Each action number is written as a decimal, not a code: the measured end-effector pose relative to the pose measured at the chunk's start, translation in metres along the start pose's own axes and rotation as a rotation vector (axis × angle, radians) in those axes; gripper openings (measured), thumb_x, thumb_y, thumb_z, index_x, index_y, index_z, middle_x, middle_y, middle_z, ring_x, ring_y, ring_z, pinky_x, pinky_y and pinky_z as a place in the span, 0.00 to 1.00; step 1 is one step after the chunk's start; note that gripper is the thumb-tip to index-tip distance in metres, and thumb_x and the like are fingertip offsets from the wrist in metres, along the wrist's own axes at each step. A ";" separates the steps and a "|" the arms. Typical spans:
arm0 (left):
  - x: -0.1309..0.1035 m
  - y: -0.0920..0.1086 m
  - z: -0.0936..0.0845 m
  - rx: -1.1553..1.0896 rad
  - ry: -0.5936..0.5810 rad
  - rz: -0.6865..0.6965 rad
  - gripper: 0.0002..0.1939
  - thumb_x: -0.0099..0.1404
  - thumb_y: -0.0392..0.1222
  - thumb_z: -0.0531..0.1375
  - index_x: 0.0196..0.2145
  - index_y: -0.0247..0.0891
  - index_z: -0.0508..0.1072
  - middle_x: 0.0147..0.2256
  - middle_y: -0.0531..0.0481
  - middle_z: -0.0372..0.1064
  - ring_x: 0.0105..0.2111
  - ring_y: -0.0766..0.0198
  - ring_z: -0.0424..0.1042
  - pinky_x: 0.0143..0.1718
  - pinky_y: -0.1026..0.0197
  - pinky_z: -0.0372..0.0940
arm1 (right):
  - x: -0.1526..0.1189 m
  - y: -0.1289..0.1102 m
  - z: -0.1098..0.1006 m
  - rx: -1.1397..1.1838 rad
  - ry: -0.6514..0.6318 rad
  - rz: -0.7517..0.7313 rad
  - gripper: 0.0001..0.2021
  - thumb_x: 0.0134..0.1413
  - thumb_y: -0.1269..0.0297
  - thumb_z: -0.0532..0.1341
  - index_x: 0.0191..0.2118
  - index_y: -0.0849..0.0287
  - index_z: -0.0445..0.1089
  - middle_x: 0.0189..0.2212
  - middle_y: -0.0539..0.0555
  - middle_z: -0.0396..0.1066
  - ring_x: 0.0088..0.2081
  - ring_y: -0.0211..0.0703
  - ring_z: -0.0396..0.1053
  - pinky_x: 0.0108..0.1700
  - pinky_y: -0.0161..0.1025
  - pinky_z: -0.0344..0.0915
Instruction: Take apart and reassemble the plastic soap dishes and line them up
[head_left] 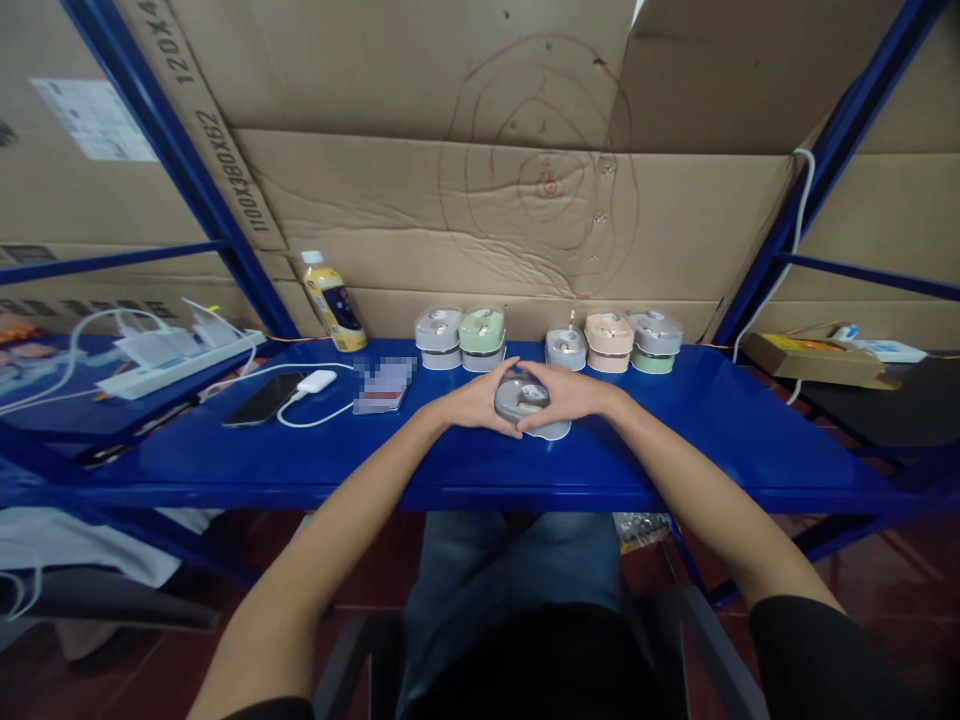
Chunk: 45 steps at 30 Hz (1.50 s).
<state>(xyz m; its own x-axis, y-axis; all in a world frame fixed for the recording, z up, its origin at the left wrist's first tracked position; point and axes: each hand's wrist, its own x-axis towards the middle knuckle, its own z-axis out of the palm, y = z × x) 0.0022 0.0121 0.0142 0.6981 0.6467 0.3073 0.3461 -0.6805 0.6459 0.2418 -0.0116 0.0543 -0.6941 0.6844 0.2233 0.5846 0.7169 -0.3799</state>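
Near the front middle of the blue table, a small grey rounded container [514, 398] with a see-through top sits between my two hands. My left hand [484, 400] curves round its left side, with fingers on the far edge and thumb at the front. From the right, my right hand [566, 393] closes round the other side, its thumb at the near edge. A pale-rimmed piece [555, 431] shows below my right hand; I cannot tell whether it joins the container. Farther back stand similar containers: grey [439, 330], green [482, 332], a lower grey one [565, 349], orange [609, 335] and grey-over-green [656, 335].
On the left of the table [735, 430] stand a yellow bottle [334, 305], a phone [266, 400], a white charger [316, 381] with a cable and a blurred-out flat packet [384, 385]. Cardboard [360, 220] walls the back; blue posts [832, 170] rise at both sides.
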 end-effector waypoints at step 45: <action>-0.004 0.010 -0.019 0.360 0.121 -0.025 0.29 0.75 0.64 0.55 0.60 0.42 0.78 0.59 0.38 0.66 0.64 0.43 0.64 0.69 0.40 0.58 | -0.046 0.073 -0.036 0.061 0.403 0.313 0.45 0.51 0.39 0.72 0.70 0.59 0.66 0.63 0.66 0.73 0.61 0.65 0.73 0.65 0.62 0.68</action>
<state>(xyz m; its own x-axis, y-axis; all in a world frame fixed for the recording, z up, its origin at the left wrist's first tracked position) -0.0088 0.0092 0.0326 0.6148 0.6863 0.3886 0.5754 -0.7273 0.3741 0.3321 0.0142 0.0488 -0.2654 0.8704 0.4146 0.7047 0.4687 -0.5327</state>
